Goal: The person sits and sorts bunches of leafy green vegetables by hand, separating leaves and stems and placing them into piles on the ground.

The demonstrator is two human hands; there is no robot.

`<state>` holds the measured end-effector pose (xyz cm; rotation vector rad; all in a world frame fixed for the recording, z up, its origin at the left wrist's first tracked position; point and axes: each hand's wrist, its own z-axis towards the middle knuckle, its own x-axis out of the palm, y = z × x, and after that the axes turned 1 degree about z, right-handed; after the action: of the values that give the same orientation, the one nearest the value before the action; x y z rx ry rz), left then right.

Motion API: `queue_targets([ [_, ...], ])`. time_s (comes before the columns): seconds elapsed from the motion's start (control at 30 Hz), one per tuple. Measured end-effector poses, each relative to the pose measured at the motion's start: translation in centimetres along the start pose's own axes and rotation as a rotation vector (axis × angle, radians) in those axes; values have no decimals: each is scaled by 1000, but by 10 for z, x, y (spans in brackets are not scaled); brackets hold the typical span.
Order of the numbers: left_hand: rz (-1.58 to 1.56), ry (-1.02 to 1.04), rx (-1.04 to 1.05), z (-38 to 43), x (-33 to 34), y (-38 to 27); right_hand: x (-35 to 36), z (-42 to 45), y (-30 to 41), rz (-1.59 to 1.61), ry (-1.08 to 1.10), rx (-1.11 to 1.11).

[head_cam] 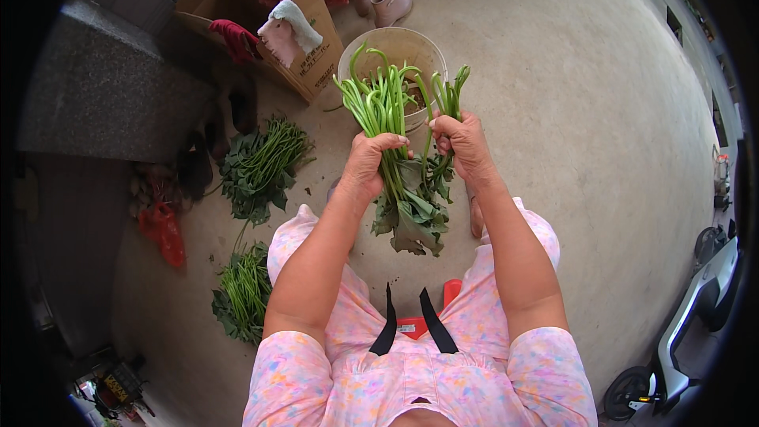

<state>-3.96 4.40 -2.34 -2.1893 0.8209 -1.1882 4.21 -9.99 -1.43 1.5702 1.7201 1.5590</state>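
Note:
My left hand [367, 165] grips a thick bundle of leafy green stems [382, 101], bare stalks pointing away from me and dark leaves hanging toward my lap. To its right, my right hand [462, 142] closes around a smaller bunch of the same greens [447, 92], its leaves partly hidden behind the other bundle. Just beyond both hands stands a whitish plastic bucket [439, 50] with some brown matter inside; the stalk tips overlap its opening. On the floor to the left lie two piles of similar greens, a farther pile [261, 166] and a nearer pile [242, 293].
A cardboard box [320, 41] with cloths over its edges stands beyond the left pile, near pink boots [391, 5]. Dark shoes [194, 166] and a red plastic bag [163, 234] lie by a stone block [112, 83]. A scooter [682, 326] is at far right.

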Motion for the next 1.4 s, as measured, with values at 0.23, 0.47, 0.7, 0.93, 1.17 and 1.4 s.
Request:
queue_targets([
  [0.23, -6, -88, 57, 0, -19, -12, -18, 4, 10, 195, -88, -42],
  [0.47, -34, -105, 37, -1, -28, -17, -35, 8, 24, 93, -282, -162],
  [0.7, -43, -77, 21, -1, -29, -18, -37, 9, 21, -499, -668, -805],
  [0.93, 79, -16, 50, -5, -18, -18, -29, 9, 11, -399, -332, -225],
  [1.17, 133, -28, 39, -4, -7, -14, -15, 7, 9, 103, -188, 60],
  [1.4, 192, 14, 20, -4, 9, -2, -3, 7, -4, 85, -132, 65],
])
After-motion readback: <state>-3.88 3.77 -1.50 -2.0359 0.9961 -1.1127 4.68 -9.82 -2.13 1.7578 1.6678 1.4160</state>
